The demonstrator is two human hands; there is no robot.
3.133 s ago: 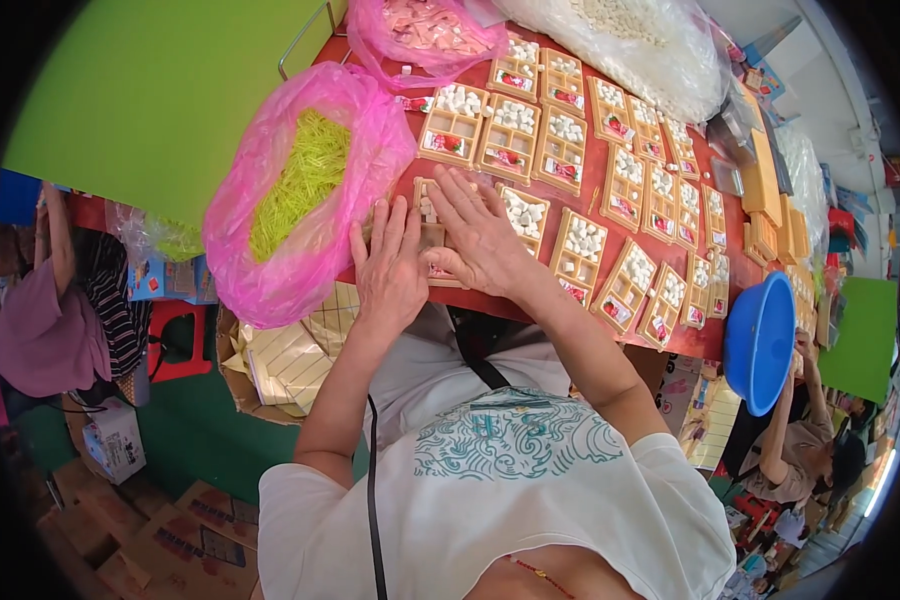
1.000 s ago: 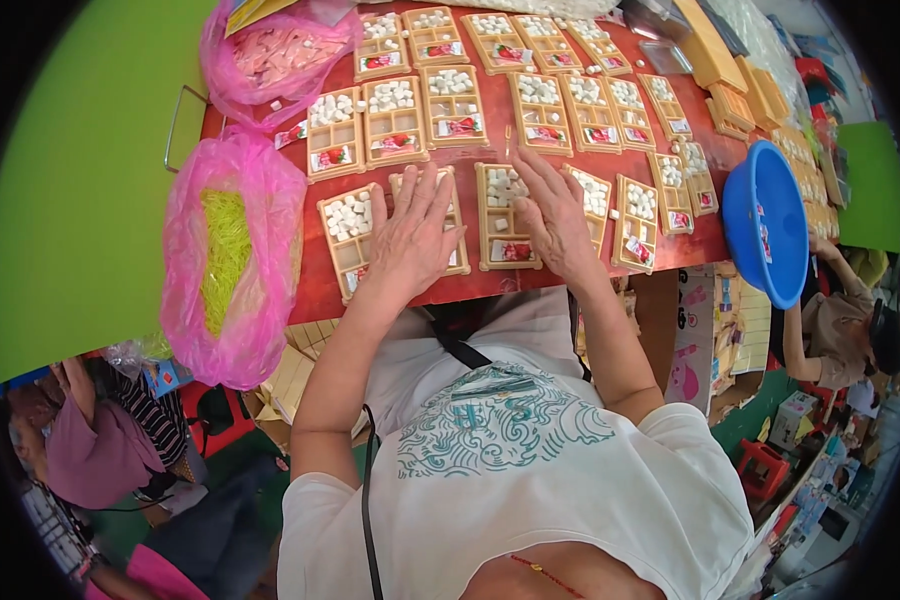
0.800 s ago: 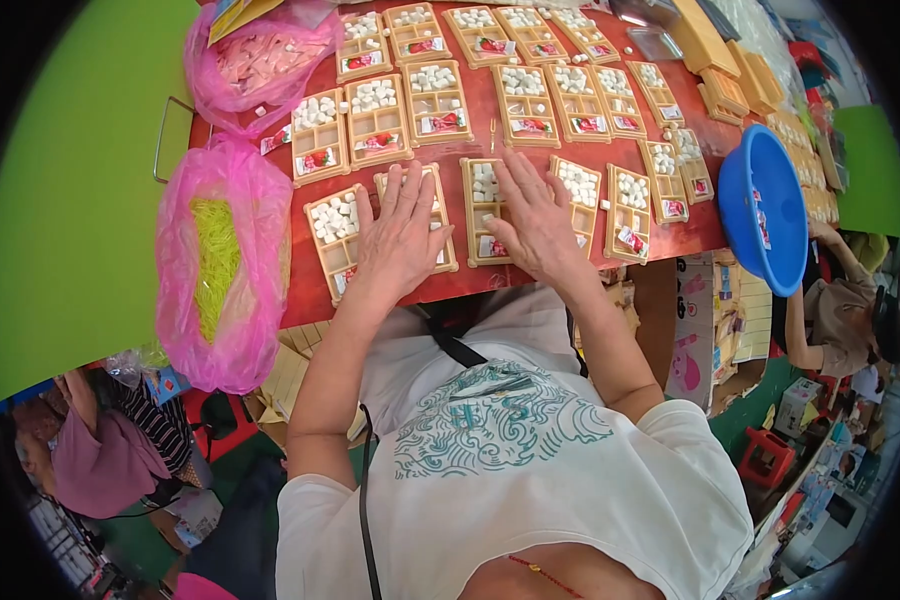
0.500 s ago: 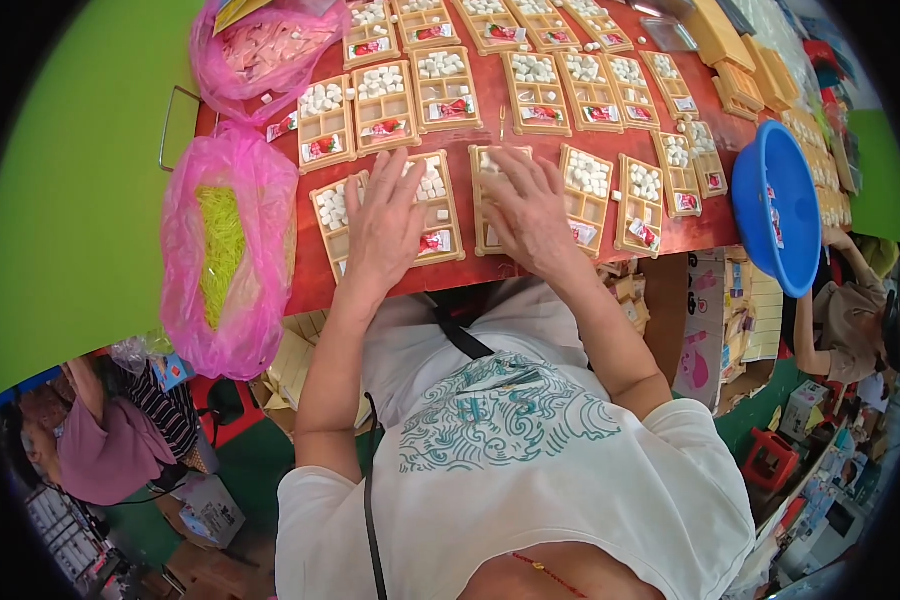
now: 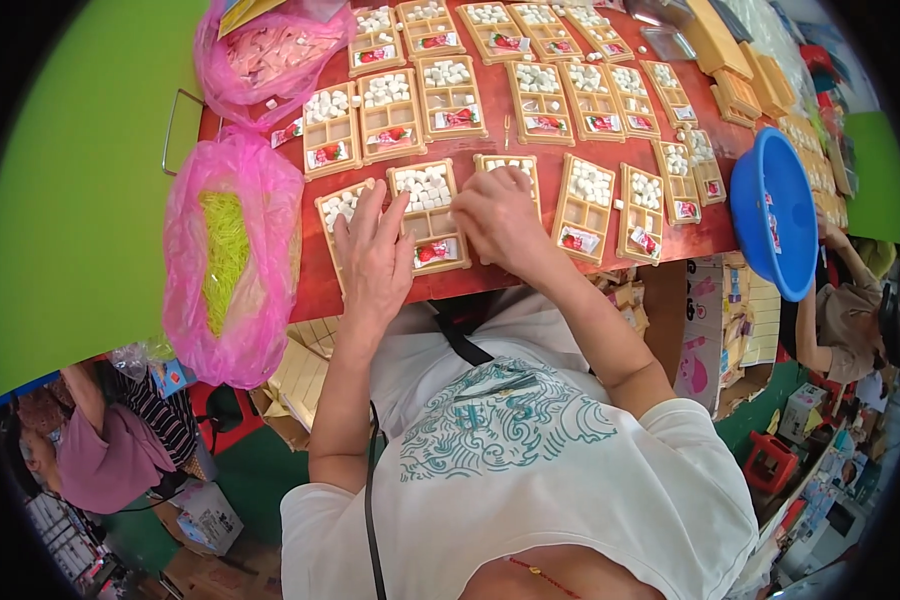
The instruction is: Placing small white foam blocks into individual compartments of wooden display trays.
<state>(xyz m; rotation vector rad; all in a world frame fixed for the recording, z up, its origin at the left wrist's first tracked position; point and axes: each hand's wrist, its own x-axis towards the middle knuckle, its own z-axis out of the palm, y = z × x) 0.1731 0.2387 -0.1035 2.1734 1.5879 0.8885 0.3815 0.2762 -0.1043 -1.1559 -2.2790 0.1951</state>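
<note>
My left hand (image 5: 378, 250) rests over the right edge of a beige compartment tray (image 5: 332, 222), with its fingers stretched and apart. Just right of it lies another tray (image 5: 452, 222) with white marshmallow-like cubes (image 5: 425, 187) in its large compartment and a red-and-white sachet (image 5: 433, 251) in a small one. My right hand (image 5: 500, 222) is bent over a third tray (image 5: 531, 163), fingers curled down at its cubes. The hand covers most of that tray, and whatever its fingertips grip is hidden.
Rows of similar filled trays (image 5: 453, 98) cover the red table (image 5: 310, 195). Pink plastic bags hold yellow-green shreds (image 5: 224, 250) and pink packets (image 5: 270, 55) at left. A blue basin (image 5: 770, 215) stands at the right edge. Other people sit at both sides.
My right hand has curled its fingers and shifted slightly left over its tray. My left hand has moved a little lower, uncovering more of the tray beside it.
</note>
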